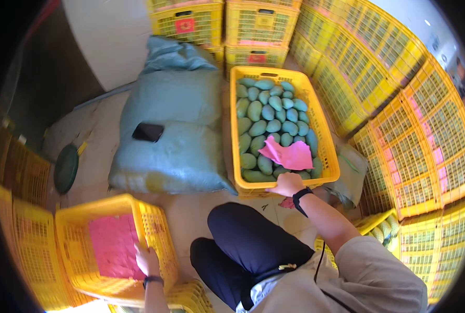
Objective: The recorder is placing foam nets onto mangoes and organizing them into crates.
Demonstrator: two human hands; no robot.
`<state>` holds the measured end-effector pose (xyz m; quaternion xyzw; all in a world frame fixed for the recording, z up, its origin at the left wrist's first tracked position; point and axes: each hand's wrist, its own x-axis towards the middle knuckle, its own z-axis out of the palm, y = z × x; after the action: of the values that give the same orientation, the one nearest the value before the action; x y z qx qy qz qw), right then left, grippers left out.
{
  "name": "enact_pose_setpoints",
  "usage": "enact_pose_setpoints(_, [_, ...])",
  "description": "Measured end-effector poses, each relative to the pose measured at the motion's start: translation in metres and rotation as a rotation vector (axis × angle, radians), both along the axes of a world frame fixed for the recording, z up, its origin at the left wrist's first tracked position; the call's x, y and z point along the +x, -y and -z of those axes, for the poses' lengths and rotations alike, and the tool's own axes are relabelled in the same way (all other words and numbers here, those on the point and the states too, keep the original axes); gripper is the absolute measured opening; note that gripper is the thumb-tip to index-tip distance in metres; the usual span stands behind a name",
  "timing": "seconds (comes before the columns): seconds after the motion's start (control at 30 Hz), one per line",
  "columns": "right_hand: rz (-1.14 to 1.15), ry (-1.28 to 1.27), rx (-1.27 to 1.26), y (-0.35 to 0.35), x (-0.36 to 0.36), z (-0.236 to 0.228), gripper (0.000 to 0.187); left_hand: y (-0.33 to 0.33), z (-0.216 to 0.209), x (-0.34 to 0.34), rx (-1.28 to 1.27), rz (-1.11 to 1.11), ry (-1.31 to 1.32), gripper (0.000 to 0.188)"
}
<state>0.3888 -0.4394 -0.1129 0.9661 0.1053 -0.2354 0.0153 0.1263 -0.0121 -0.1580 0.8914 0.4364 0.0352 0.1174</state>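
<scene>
My right hand [289,184] is closed around the near rim of a yellow plastic crate [324,141] filled with green mangoes [271,115]. A torn piece of pink paper [290,155] lies over the mangoes near that rim. At the lower left, a second yellow crate [156,235] is tilted, its open side showing. A pink paper sheet [112,245] lines its inside, and no fruit shows in it. On the right-hand rim of this crate, next to the pink sheet, rests my left hand [148,260], fingers curled over the edge.
A stuffed blue-green woven sack [175,104] lies left of the mango crate, with a black phone [148,132] on it. Stacked yellow crates [342,57] line the back and right. A round dark green object [66,169] is on the floor at left. A grey-green bag [350,175] lies beside the mango crate.
</scene>
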Motion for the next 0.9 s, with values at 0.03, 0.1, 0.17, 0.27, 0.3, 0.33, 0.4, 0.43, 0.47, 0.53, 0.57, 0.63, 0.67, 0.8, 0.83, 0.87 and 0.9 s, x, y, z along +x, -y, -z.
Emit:
enact_pose_setpoints(0.03, [-0.042,0.015,0.005,-0.002,0.0,0.0,0.059,0.0,-0.002,0.0,-0.004,0.02,-0.012,0.041])
enact_pose_setpoints(0.1, [-0.052,0.054,0.036,-0.002,0.005,-0.002,0.058,-0.001,-0.002,0.002,0.032,0.047,-0.028,0.045])
enact_pose_setpoints(0.17, [-0.105,0.009,0.003,-0.002,0.007,-0.003,0.055,-0.006,0.004,0.002,0.039,0.091,-0.056,0.043])
enact_pose_setpoints(0.27, [-0.095,0.023,0.051,0.001,0.003,-0.001,0.05,-0.017,0.02,-0.006,-0.031,0.154,0.103,0.038])
enact_pose_setpoints(0.3, [-0.072,0.047,0.066,0.001,0.001,0.002,0.05,-0.023,0.025,-0.008,-0.046,0.11,0.049,0.04])
enact_pose_setpoints(0.33, [-0.058,0.071,0.088,0.003,0.0,0.004,0.05,-0.026,0.03,-0.009,-0.062,0.088,0.009,0.04])
enact_pose_setpoints(0.4, [-0.025,0.104,0.126,0.004,-0.003,0.01,0.05,-0.034,0.029,-0.013,-0.248,0.071,0.181,0.039])
enact_pose_setpoints(0.43, [-0.029,0.142,0.16,0.004,-0.005,0.012,0.047,-0.037,0.022,-0.01,0.037,0.099,0.019,0.04])
enact_pose_setpoints(0.47, [-0.02,0.178,0.16,0.006,-0.004,0.013,0.044,-0.032,0.012,-0.005,0.325,0.09,-0.146,0.042])
enact_pose_setpoints(0.53, [-0.025,0.17,0.183,0.009,-0.006,0.014,0.041,-0.005,-0.013,0.015,0.366,0.591,0.368,0.047])
enact_pose_setpoints(0.57, [0.0,0.166,0.205,0.009,-0.008,0.012,0.04,0.023,-0.022,0.034,0.051,0.682,0.475,0.048])
enact_pose_setpoints(0.63, [0.056,0.129,0.185,0.008,-0.012,0.009,0.047,0.095,-0.039,0.084,-0.545,0.809,0.536,0.043])
enact_pose_setpoints(0.67, [0.078,0.108,0.184,0.007,-0.013,0.006,0.046,0.134,-0.05,0.108,-0.485,0.97,0.445,0.047])
enact_pose_setpoints(0.8, [0.107,0.175,0.138,0.005,-0.016,0.01,0.043,0.279,-0.044,0.216,-0.109,1.469,0.202,0.061])
enact_pose_setpoints(0.83, [0.035,0.209,0.122,0.007,-0.016,0.015,0.031,0.297,-0.039,0.238,-0.123,1.495,-0.078,0.049])
enact_pose_setpoints(0.87, [0.089,0.277,0.082,0.005,-0.014,0.02,0.025,0.313,-0.032,0.251,-0.148,1.365,-0.211,0.039])
enact_pose_setpoints(0.9, [0.058,0.301,0.125,0.007,-0.013,0.026,0.025,0.313,-0.026,0.253,-0.108,1.406,-0.123,0.031])
